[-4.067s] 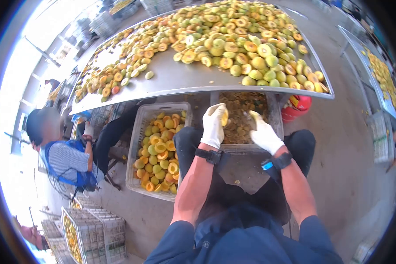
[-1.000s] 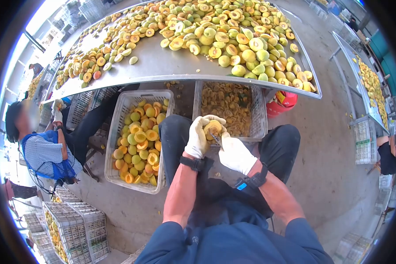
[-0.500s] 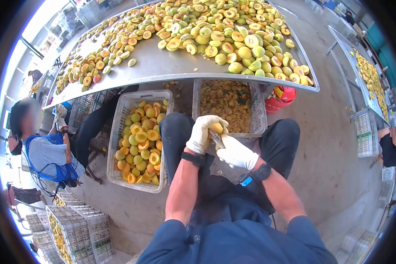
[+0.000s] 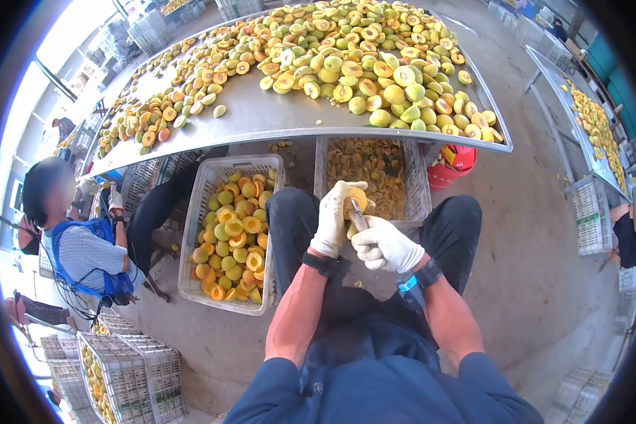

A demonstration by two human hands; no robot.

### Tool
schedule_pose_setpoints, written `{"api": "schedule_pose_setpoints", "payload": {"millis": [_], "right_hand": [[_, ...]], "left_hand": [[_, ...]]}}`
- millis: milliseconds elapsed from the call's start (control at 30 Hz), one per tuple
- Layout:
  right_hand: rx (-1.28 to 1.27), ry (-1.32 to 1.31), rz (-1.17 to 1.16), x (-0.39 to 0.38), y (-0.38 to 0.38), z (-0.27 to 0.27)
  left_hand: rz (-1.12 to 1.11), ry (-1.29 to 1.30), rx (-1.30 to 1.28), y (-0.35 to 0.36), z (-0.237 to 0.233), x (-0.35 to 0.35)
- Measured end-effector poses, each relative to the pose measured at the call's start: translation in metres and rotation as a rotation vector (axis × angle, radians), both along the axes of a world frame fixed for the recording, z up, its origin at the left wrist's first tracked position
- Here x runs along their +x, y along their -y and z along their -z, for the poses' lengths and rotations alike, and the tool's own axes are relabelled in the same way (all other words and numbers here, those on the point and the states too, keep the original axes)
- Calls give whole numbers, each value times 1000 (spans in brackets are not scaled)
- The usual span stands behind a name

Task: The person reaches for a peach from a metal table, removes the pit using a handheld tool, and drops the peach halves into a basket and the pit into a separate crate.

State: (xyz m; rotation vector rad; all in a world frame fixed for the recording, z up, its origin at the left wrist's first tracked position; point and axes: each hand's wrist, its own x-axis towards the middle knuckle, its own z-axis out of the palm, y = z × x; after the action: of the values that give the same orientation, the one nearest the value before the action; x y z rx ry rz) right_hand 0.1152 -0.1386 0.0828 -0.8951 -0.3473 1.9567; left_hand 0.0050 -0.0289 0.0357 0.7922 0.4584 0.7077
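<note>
My white-gloved left hand (image 4: 332, 220) is closed around a yellow peach half (image 4: 358, 196), its cut face turned up. In my right hand (image 4: 387, 245), also gloved in white, is a slim metal pitting tool (image 4: 357, 216) with its tip at the cut face of the fruit. My palm and fingers hide the handle. Both hands are above my lap, between my knees. Beyond them stands a crate of pits and scraps (image 4: 321, 177), partly under the table edge. A white crate of hollowed peach halves (image 4: 186, 272) stands to the left.
A metal table (image 4: 261, 116) heaped with cut peaches spans the front. Under its right side is a red bucket (image 4: 451, 169). A co-worker (image 4: 95, 244) sits at left, near stacked crates (image 4: 131, 371). Another fruit table (image 4: 555, 106) stands far right.
The peach half and both hands have turned, so the cut face now shows with the tool tip against it. My left hand has risen slightly. The co-worker's hands have moved.
</note>
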Motion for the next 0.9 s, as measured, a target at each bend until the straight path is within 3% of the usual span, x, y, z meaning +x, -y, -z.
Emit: {"api": "schedule_pose_setpoints", "payload": {"millis": [67,133,200,233,300,333,433,533,800,900], "right_hand": [[22,263,-3,-10,-3,3],[2,311,1,-11,-6,7],[-8,65,-49,-4,-8,14],[-9,64,-49,0,-8,16],[-43,-222,-99,8,-8,19],[-44,-224,-100,10,-8,21],[-65,-610,-43,14,-7,37],[-67,-763,15,14,-10,49],[15,-847,30,35,-29,45],[172,-771,11,46,-35,36]], "left_hand": [[-39,-79,-63,-1,12,-1],[-95,-59,-155,1,13,0],[-48,-62,-186,-1,13,-1],[-48,-63,-187,-2,12,-1],[42,-111,-26,-6,9,0],[42,-112,-27,-7,7,1],[160,-164,-173,-12,2,7],[178,-222,-300,-17,-3,13],[152,-247,-340,-40,-17,43],[112,-174,-434,-50,-21,56]]}}
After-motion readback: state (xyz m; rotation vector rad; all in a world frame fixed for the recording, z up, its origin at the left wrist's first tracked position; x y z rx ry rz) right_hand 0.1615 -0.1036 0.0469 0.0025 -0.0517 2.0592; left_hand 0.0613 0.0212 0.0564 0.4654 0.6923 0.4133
